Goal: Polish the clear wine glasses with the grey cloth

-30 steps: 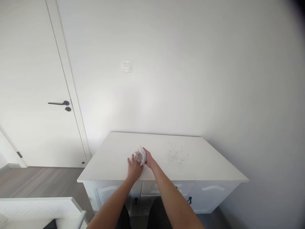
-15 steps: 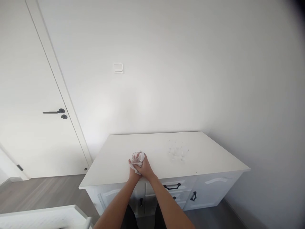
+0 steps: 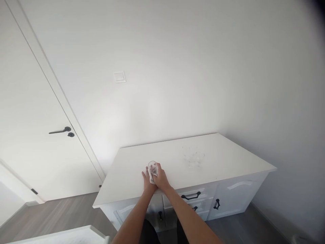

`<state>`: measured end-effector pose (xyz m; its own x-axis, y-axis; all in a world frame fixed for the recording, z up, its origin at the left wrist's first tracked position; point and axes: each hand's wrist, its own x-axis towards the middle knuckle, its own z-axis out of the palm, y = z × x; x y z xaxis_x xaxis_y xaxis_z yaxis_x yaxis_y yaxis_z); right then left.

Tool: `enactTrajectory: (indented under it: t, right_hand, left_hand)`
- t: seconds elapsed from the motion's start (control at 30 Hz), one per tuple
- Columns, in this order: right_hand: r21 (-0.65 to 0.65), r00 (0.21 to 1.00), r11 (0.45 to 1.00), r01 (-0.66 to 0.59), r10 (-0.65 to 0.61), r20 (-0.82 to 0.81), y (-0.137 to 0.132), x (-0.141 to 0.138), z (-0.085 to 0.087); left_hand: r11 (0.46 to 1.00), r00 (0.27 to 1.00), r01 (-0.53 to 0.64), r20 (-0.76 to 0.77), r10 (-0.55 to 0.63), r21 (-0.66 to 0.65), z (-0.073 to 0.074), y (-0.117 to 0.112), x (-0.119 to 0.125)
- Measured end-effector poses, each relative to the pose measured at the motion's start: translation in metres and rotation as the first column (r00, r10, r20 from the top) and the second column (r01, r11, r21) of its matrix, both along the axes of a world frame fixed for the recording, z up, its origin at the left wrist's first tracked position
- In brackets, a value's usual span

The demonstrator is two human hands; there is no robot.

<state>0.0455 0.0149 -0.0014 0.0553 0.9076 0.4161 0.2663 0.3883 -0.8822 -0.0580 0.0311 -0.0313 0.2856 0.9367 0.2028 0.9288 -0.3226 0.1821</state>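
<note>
Bracing a clear glass [image 3: 152,164] low over the white counter [image 3: 132,174], two bare hands work close to its front edge. With the glass as the centre of the dial, the left hand [image 3: 148,184] lies at 7 o'clock and the right hand [image 3: 162,178] at 4 o'clock. The right fingers are curled in, clasping a white cloth [image 3: 152,179] against the glass. The left fingers are spread, tips poking out toward 9 o'clock; the rest of that hand is partly hidden behind the bundle, so whether it grips as well is impossible to judge. Nor is it clear whether the glass touches the counter.

The hold looks chosen for steadiness: the left hand seems to back the smooth wall so that the right can press the cloth without the glass slipping. Staying near the front edge probably spares the arms a long reach. A scatter of marks [image 3: 193,159], which look like water drops, sits at about 2 to 3 o'clock, well apart from the hands.

No brand, label or writing can be read on the glass or cloth. The light switch [image 3: 119,77] at 11 o'clock shows no legible lettering, and neither does the cabinet [image 3: 233,195] beneath, with its dark drawer pull [image 3: 190,198] at 4 o'clock.
</note>
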Motion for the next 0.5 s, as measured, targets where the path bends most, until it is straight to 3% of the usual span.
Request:
enactTrajectory:
  t: [0.17, 0.33, 0.43, 0.5]
  right_hand:
    - [-0.071, 0.996, 0.996, 0.050, -0.054, -0.064, 0.004, 0.007, -0.011]
    - [-0.150, 0.947, 0.987, 0.052, -0.096, -0.305, 0.010, 0.007, -0.009]
    - [-0.203, 0.926, 0.979, 0.029, -0.102, -0.363, 0.009, 0.010, -0.003]
    - [-0.250, 0.919, 0.968, 0.015, -0.111, -0.378, 0.006, 0.013, 0.008]
  left_hand:
    - [0.995, 0.998, -0.034, -0.046, 0.030, -0.097, 0.003, 0.000, 0.001]
    - [0.987, 0.998, -0.064, -0.025, 0.061, -0.145, 0.013, -0.001, 0.001]
    - [0.985, 0.997, -0.011, 0.070, 0.023, -0.173, 0.017, -0.004, -0.005]
    - [0.985, 0.977, 0.048, 0.215, -0.012, -0.166, 0.018, -0.006, -0.011]
